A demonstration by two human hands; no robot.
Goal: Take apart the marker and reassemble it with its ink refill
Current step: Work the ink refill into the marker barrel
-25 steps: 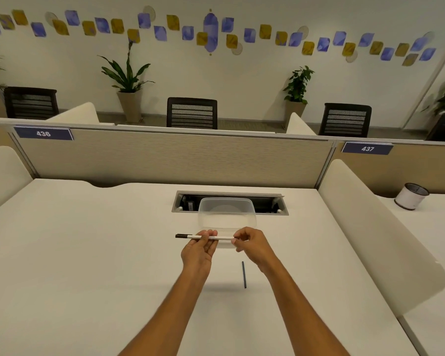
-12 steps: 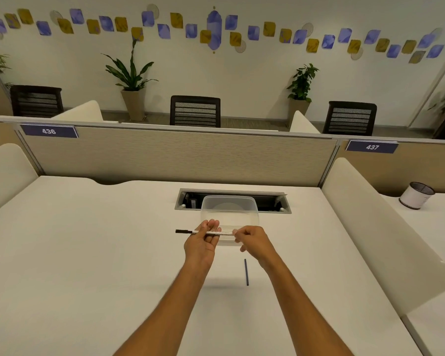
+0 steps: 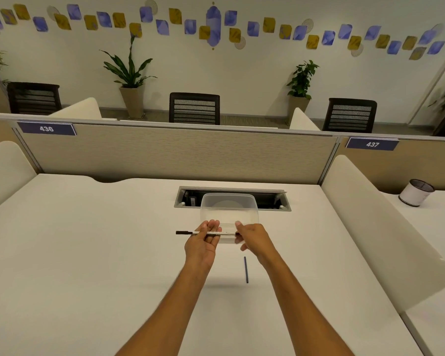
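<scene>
A thin white marker [image 3: 226,233] with a black cap at its left tip is held level above the white desk [image 3: 88,253]. My left hand [image 3: 203,242] grips the marker's middle from below, fingers curled around the barrel. My right hand [image 3: 252,240] pinches the marker's right end. A dark blue ink refill [image 3: 246,269] lies loose on the desk just below my right hand, pointing away from me. The marker's right end is hidden by my fingers.
A clear plastic container [image 3: 229,209] stands just behind my hands, in front of a cable slot [image 3: 272,199] in the desk. A beige partition [image 3: 165,152] closes the back. A curved white divider [image 3: 370,222] bounds the right side; a white cup [image 3: 416,192] sits beyond it.
Both hands with the marker have shifted slightly away from me toward the container. My left fingers have spread a little along the barrel. The refill has stayed put.
</scene>
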